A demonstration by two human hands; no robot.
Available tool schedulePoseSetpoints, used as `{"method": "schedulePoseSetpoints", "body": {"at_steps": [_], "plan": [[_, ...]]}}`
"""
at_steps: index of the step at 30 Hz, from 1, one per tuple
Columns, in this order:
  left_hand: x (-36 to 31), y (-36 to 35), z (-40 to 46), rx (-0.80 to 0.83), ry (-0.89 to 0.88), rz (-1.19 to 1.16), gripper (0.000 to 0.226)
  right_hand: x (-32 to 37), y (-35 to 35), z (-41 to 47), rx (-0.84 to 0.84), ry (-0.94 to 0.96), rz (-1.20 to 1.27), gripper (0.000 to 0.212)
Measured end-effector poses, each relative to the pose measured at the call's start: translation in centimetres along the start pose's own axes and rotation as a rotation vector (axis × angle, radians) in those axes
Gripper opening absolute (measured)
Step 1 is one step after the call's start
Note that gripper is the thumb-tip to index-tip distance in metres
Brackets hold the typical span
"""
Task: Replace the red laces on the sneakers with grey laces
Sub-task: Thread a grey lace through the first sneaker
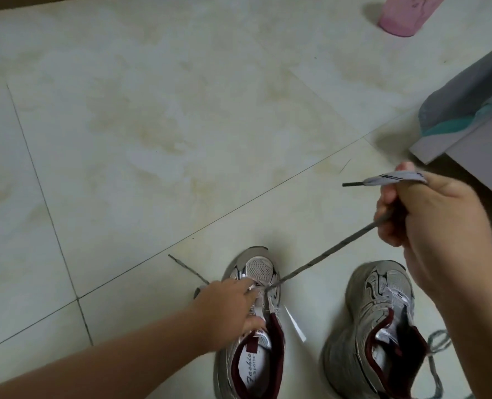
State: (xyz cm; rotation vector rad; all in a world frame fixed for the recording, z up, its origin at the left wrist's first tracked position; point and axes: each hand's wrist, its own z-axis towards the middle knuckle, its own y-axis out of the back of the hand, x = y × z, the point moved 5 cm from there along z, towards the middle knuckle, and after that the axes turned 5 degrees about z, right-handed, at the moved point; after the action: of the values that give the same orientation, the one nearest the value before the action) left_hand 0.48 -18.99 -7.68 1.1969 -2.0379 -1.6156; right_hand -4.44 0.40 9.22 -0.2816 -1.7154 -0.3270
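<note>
We look steeply down from our head at the tiled floor [152, 125], close above the left sneaker [253, 326] near the lower edge, slightly right of centre.

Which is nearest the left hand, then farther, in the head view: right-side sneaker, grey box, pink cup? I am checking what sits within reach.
1. Right-side sneaker: just right of the left hand, low in the view.
2. Grey box: at the right edge, higher up.
3. Pink cup: top right corner, farthest.
</note>
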Motion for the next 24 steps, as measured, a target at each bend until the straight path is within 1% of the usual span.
{"method": "schedulePoseSetpoints", "body": {"at_steps": [1,2,4,6,7,8,9,10,11,12,13,14,15,17,19,21,24], "plan": [[0.2,0.5,0.1,0.047,0.002,-0.127,0.039,-1.1,0.5,0.6,-0.03,-0.052,-0.054,0.049],[0.8,1.3,0.1,0.029,0.021,-0.237,0.033,-2.5,1.2,1.3,-0.05,-0.111,-0.146,0.046],[2.1,3.7,0.1,-0.114,0.119,-0.414,0.037,-5.4,2.2,2.5,-0.035,-0.231,-0.442,0.038],[2.9,6.0,-0.1,-0.216,0.199,-0.521,0.036,-7.8,2.4,2.4,0.087,-0.305,-0.862,0.022],[3.0,6.8,-0.1,-0.222,0.232,-0.554,0.036,-8.7,2.0,1.9,0.187,-0.326,-1.081,0.019],[3.1,7.5,0.0,-0.2,0.257,-0.608,0.037,-9.6,1.3,1.1,0.278,-0.337,-1.265,0.035],[2.9,8.2,0.2,-0.161,0.263,-0.699,0.036,-10.3,0.4,0.5,0.367,-0.306,-1.364,0.057],[2.4,9.1,0.4,-0.124,0.24,-0.81,0.035,-10.5,-1.0,-0.3,0.434,-0.244,-1.349,0.076],[1.8,10.0,0.5,-0.104,0.196,-0.897,0.036,-10.4,-2.7,-1.2,0.51,-0.166,-1.26,0.086],[1.1,11.1,0.6,-0.094,0.143,-0.947,0.037,-10.2,-4.5,-2.1,0.575,-0.11,-1.091,0.084],[0.5,12.0,0.5,-0.091,0.097,-0.98,0.039,-9.6,-6.1,-3.0,0.629,-0.047,-0.889,0.07],[0.0,12.7,0.5,-0.103,0.069,-1.011,0.039,-9.0,-7.4,-3.6,0.643,-0.009,-0.729,0.043],[-0.1,13.4,0.4,-0.122,0.06,-1.031,0.037,-8.3,-8.0,-3.7,0.606,-0.006,-0.608,0.015],[0.6,14.1,0.3,-0.182,0.086,-0.972,0.033,-7.6,-7.2,-2.5,0.417,0.034,-0.489,0.028],[1.9,13.9,0.0,-0.183,0.131,-0.809,0.025,-6.5,-5.8,-1.3,0.209,0.064,-0.381,0.026],[2.8,12.9,-0.3,-0.098,0.167,-0.639,0.012,-5.9,-4.4,-0.6,0.102,0.078,-0.271,0.028],[3.4,9.8,-0.4,0.09,0.188,-0.502,0.023,-5.7,-3.0,-0.1,0.021,0.051,-0.155,0.035]]}}
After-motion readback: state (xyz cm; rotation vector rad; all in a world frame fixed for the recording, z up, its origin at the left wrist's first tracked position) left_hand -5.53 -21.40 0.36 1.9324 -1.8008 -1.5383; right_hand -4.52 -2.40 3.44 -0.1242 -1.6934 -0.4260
